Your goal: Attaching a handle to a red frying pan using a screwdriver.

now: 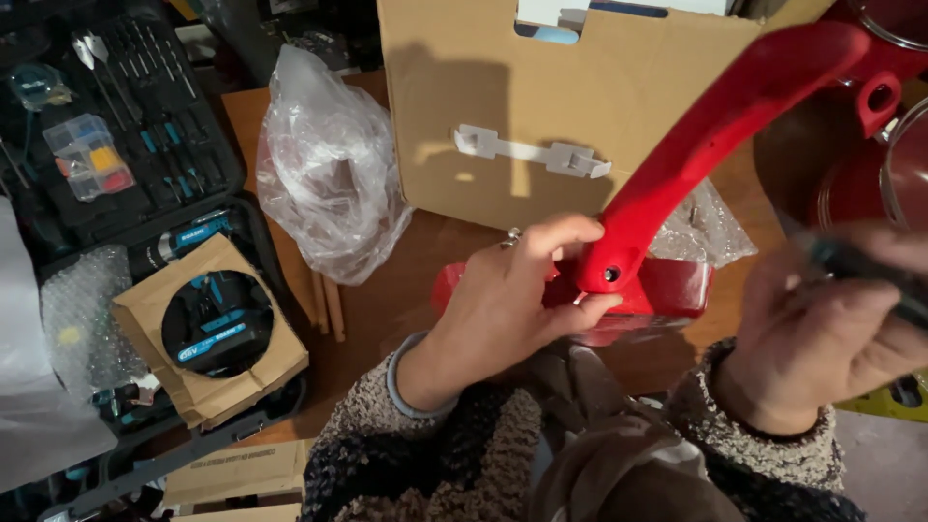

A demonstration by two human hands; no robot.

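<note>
Our left hand (517,304) clamps the base of the red handle (715,126) against the red pan body (667,290) over the wooden tabletop (387,290); our right hand (831,329) pinches a dark, blurred tool (860,266). If that tool slips, the long handle could swing into the cardboard box (464,106) beyond.

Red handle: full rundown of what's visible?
The red handle is long, curved and glossy, probably painted metal or plastic. It rises diagonally from a base with a small hole, set against the red pot body, towards the upper right. The left hand grips that base end, thumb below, fingers on top.
</note>
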